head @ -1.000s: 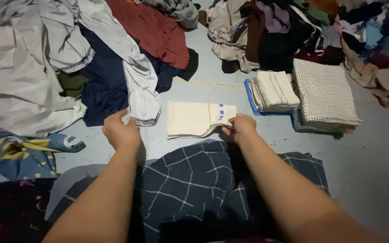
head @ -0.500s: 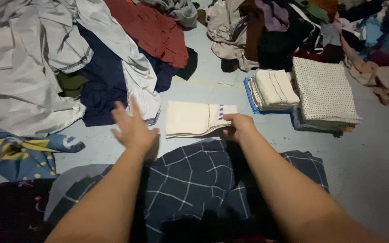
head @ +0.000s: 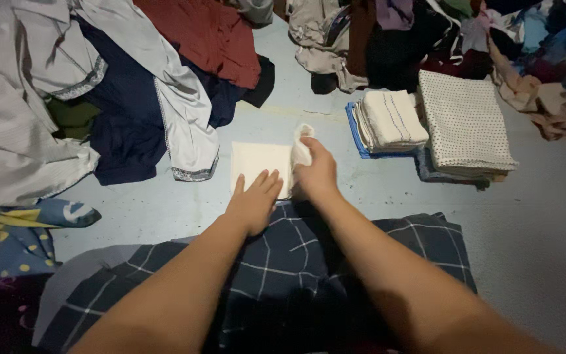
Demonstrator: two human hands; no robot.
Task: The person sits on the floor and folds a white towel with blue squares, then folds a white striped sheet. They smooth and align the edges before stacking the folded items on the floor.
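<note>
A cream cloth (head: 257,160) lies folded on the pale floor in front of me. My left hand (head: 254,200) rests flat on its near edge, fingers spread. My right hand (head: 316,172) grips the cloth's right end and has lifted it up and over toward the left, so that end stands bunched above the flat part. A dark blue checked cloth (head: 296,269) lies under both forearms.
To the right stand a stack of folded cream and blue cloths (head: 388,121) and a folded dotted cloth (head: 463,121). Heaps of loose clothing fill the left side (head: 99,98) and the far back (head: 440,39). A blue and yellow patterned cloth (head: 14,229) lies at the left.
My left hand has moved right from the grey garment's hem onto the cream cloth. My right hand has lifted the cloth's right end and carried it leftward over the rest.
</note>
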